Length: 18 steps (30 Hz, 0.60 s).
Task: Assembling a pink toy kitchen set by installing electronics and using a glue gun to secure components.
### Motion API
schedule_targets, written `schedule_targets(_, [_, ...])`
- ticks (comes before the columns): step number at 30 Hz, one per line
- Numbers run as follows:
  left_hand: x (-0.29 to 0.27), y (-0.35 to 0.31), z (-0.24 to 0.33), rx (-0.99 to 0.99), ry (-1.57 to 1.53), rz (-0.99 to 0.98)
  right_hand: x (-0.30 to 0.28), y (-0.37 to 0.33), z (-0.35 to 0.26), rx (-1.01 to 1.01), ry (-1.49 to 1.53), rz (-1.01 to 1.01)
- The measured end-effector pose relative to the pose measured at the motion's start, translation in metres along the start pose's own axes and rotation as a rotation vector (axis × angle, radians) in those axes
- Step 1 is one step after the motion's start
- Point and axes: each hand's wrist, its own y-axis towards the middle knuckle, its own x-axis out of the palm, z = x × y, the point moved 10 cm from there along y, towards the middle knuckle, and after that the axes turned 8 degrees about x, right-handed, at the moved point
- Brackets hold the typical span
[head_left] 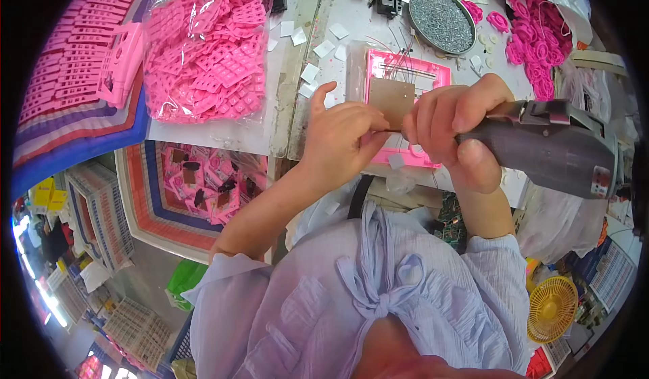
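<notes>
My right hand [460, 125] is wrapped round a dark electric screwdriver [541, 146], held nearly level with its thin bit [395, 131] pointing left. At the bit's tip, the thumb and fingers of my left hand [345, 132] are pinched together; whatever is between them is too small to make out. Below both hands a pink plastic housing [443, 76] lies on the worktable, partly hidden by them. Inside it sits a brown board [392, 96], with thin wires running from the housing's far end.
A round dish of small metal screws [443, 20] stands beyond the housing. White square pieces [324, 48] are scattered left of it. A clear bag of pink keypad parts [206, 51] lies at left, pink rings [537, 48] at far right. A basket [145, 196] of pink assemblies stands lower left.
</notes>
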Motion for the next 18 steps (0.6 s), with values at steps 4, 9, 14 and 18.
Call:
schedule_targets(4, [-0.012, 0.002, 0.004, -0.044, 0.156, 0.080, 0.007, 0.007, 0.003, -0.045, 0.021, -0.066])
schedule_targets(9, [-0.034, 0.005, -0.003, -0.117, 0.238, 0.124, -0.019, 0.026, 0.020, -0.130, 0.028, -0.043])
schedule_targets(14, [-0.020, -0.005, 0.002, -0.032, 0.279, 0.039, -0.025, 0.036, 0.037, -0.074, 0.006, 0.020])
schedule_targets(18, [-0.009, -0.006, 0.000, -0.098, 0.283, -0.032, -0.024, 0.035, 0.046, -0.046, -0.090, 0.022])
